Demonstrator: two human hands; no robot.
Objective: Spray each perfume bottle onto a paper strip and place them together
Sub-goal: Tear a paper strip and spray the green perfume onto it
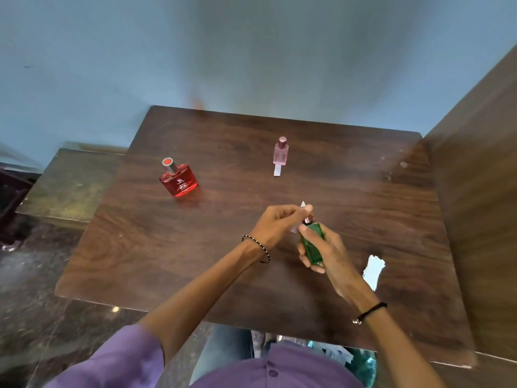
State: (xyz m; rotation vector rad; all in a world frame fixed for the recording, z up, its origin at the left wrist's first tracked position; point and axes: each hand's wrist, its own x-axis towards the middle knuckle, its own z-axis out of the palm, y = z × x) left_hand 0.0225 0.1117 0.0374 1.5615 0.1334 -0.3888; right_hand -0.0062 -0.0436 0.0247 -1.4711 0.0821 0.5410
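Note:
My right hand [324,252] grips a green perfume bottle [312,246] above the middle of the dark wooden table [167,247]. My left hand [277,222] pinches a white paper strip [302,205] right beside the bottle's nozzle. A pink perfume bottle [281,152] stands farther back with a paper strip [277,170] lying in front of its base. A red perfume bottle [179,179] with a silver cap stands at the left.
A torn piece of white paper [373,268] lies on the table to the right of my right hand. A brown wooden panel [481,177] rises along the right side. A lower bench [70,180] stands at the left beside the table.

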